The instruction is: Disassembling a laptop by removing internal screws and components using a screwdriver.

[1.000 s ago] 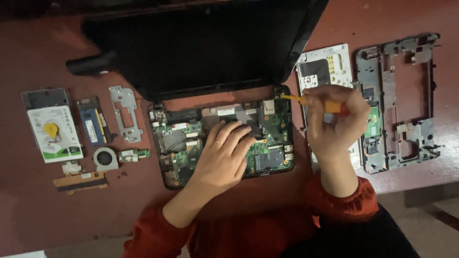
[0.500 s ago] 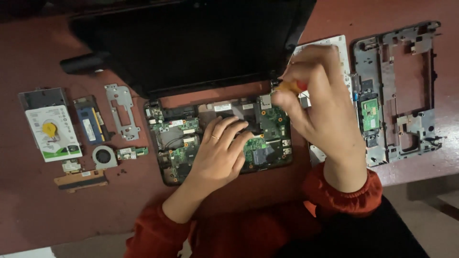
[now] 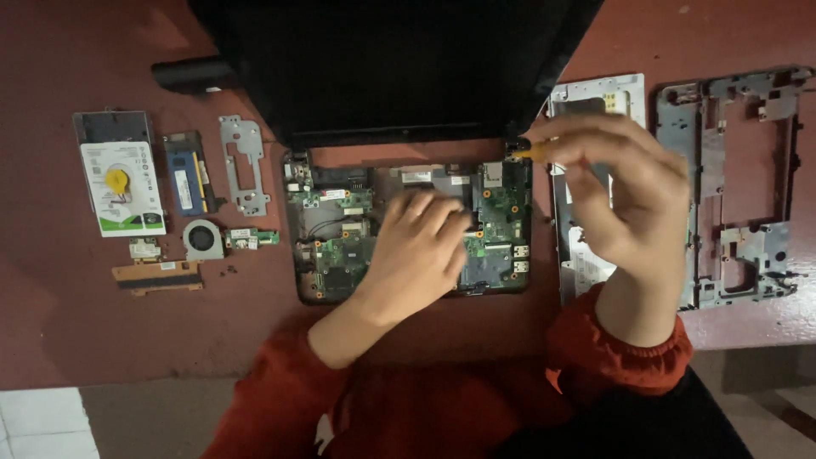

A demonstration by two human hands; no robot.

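Reporter: Circuit board (image 3: 501, 212) lies bare in the laptop base at the tabletop's (image 3: 85, 340) centre?

Technician: Yes. Left hand (image 3: 416, 251) rests flat, fingers together; right hand (image 3: 625, 200) pinches a screwdriver (image 3: 535, 151). A slip could gouge it.

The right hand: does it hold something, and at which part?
The right hand pinches a small screwdriver by its yellow-orange handle, fingertips at the handle's end. The left hand holds nothing; it rests flat on the green circuit board.

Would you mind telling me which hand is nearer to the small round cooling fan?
Left. The left hand rests on the green circuit board beside the fan; the right hand is far across, holding a screwdriver.
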